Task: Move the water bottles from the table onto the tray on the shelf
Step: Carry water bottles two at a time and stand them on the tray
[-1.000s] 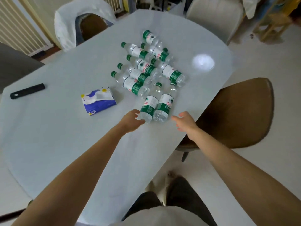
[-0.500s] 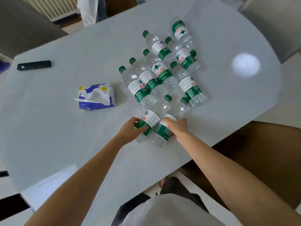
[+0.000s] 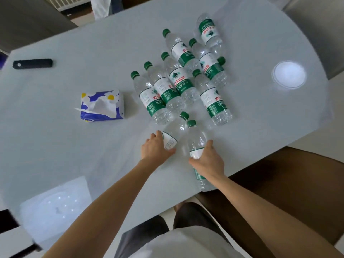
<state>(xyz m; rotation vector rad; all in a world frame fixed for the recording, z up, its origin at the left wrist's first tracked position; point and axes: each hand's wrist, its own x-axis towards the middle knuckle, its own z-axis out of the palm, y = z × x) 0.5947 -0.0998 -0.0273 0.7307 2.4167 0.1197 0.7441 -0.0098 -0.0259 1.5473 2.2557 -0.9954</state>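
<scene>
Several clear water bottles with green caps and green-white labels lie in a cluster (image 3: 178, 79) on the white table (image 3: 74, 146). The two nearest bottles are in my hands. My left hand (image 3: 155, 148) is closed around the left bottle (image 3: 175, 130), its cap pointing away from me. My right hand (image 3: 208, 162) grips the right bottle (image 3: 196, 140) around its label, with the bottle's base showing below my wrist near the table's edge. No tray or shelf is in view.
A blue tissue pack (image 3: 102, 105) lies left of the bottles, and a black remote (image 3: 32, 63) rests farther left. A brown chair (image 3: 288, 192) stands at the table's right edge. Grey chairs (image 3: 28, 21) stand at the far side.
Both hands reached the two nearest bottles and closed on them. The bottles have been drawn toward me and apart from the cluster. The camera has moved closer over the table.
</scene>
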